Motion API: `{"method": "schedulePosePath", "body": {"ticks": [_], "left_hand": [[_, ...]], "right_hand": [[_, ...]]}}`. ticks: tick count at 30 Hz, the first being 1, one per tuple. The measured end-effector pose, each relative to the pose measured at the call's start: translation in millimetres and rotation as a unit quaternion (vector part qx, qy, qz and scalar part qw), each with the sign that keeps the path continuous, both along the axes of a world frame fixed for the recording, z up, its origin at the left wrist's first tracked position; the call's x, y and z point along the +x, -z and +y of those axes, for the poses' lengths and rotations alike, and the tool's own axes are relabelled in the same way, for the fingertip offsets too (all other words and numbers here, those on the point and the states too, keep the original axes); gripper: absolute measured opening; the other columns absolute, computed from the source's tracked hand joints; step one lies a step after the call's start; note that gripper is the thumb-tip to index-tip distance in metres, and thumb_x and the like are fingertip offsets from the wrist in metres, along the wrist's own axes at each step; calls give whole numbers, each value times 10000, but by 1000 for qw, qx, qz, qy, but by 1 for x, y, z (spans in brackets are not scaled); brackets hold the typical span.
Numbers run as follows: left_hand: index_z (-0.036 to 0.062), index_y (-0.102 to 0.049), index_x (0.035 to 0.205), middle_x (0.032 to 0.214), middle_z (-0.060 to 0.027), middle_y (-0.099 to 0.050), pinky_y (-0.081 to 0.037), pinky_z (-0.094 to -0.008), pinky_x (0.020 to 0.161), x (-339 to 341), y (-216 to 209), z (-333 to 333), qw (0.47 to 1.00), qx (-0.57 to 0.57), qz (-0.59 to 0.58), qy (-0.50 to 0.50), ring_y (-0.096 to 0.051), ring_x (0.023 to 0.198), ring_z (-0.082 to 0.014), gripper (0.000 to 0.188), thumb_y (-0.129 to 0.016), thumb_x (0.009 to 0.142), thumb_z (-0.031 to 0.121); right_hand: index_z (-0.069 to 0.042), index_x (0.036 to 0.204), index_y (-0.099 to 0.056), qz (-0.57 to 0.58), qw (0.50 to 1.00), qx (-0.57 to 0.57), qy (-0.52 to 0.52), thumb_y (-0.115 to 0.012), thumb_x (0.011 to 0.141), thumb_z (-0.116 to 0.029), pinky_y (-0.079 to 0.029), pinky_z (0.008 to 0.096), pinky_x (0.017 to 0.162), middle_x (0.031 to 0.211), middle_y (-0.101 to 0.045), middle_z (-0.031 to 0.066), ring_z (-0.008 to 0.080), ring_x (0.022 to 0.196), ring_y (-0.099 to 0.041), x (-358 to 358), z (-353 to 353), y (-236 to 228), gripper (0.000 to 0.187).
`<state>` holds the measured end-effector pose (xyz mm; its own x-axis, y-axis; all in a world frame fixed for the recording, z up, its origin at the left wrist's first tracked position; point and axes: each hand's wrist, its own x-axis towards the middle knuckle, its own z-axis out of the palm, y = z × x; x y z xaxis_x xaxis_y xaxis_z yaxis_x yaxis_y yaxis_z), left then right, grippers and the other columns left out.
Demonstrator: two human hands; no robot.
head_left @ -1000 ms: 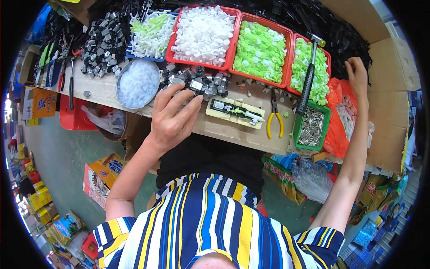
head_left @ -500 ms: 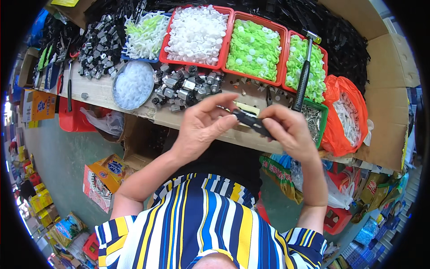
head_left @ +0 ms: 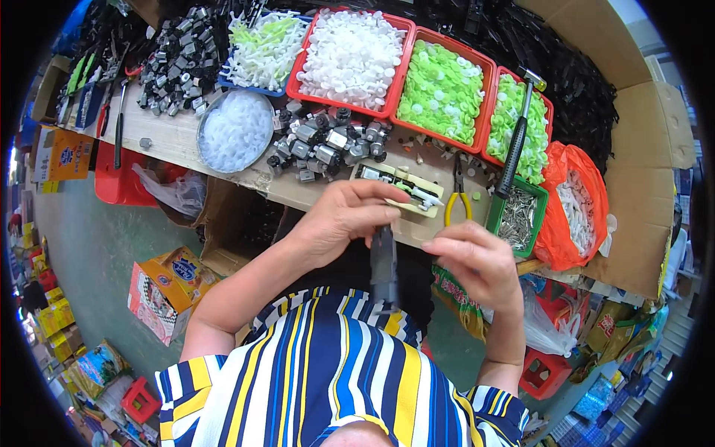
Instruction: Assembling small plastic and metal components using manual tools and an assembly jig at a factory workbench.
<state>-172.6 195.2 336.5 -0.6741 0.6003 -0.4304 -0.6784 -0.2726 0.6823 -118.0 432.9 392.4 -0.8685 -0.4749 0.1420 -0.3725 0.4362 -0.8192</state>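
My left hand [head_left: 344,222] pinches one end of a long black plastic part [head_left: 383,268] that hangs down in front of my shirt, its lower end blurred. To its right, apart from that part, my right hand [head_left: 477,264] has its fingers drawn together; whether something small is between them I cannot make out. Just beyond my hands, a cream holder [head_left: 424,211] lies on the table edge with a mechanism [head_left: 402,184] of white, green and black pieces in it, partly covered by my left fingers. Pliers with yellow handles [head_left: 458,205] lie right of it.
Behind stand red trays of white discs [head_left: 350,59] and green discs [head_left: 439,93], a round dish [head_left: 237,132] and small silver-and-black motors [head_left: 328,141]. A hammer [head_left: 514,141] leans across the right tray beside a green box of metal pieces [head_left: 519,216] and an orange bag [head_left: 573,201].
The black part was held between both hands; now only my left hand has it, swung to point downward. My right hand has come away and lower, uncovering the pliers and the mechanism.
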Motion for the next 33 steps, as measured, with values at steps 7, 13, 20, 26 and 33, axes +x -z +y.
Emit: {"method": "schedulePosePath", "body": {"ticks": [7, 13, 20, 26, 33], "left_hand": [[-36, -506, 1363, 957, -85, -685, -508, -220, 665, 10, 7, 25, 983, 86, -61, 149, -635, 785, -91, 475, -653, 930, 93], [-26, -419, 1440, 1235, -164, -647, -550, -284, 852, 21, 20, 28, 967, 97, -52, 232, -666, 1032, -173, 550, -634, 962, 139], [21, -591, 1254, 918, -70, -670, -478, -187, 513, 15, 5, -10, 993, -102, 62, -26, -636, 625, -98, 325, -608, 987, 206], [-23, -646, 1125, 840, -24, -632, -421, -168, 554, 18, 7, -38, 923, -217, 254, -192, -596, 659, -60, 185, -617, 954, 40], [-31, -664, 1075, 839, -15, -637, -467, -179, 591, 19, 11, -36, 919, -230, 272, -169, -578, 676, -39, 159, -649, 926, 21]], "right_hand": [[-207, 1120, -723, 112, 967, 216, -82, -718, 734, -111, -468, 343, 750, 1015, -596, 11, 190, 886, -593, 10, -33, -24, 399], [-150, 1113, -690, 39, 967, 199, -156, -744, 718, -123, -456, 347, 814, 1057, -574, 12, 198, 994, -562, 9, -27, -18, 399], [-64, 998, -618, 93, 981, 171, 23, -798, 696, -135, -451, 400, 789, 950, -606, 90, 301, 916, -586, -9, -8, 4, 358], [-36, 1005, -606, 127, 966, 197, 105, -775, 721, -60, -462, 401, 760, 935, -592, 108, 308, 894, -575, -31, -24, 43, 332], [-20, 990, -608, 111, 972, 171, 118, -784, 716, -50, -476, 401, 743, 917, -588, 121, 313, 862, -582, -44, -30, 61, 326]]}}
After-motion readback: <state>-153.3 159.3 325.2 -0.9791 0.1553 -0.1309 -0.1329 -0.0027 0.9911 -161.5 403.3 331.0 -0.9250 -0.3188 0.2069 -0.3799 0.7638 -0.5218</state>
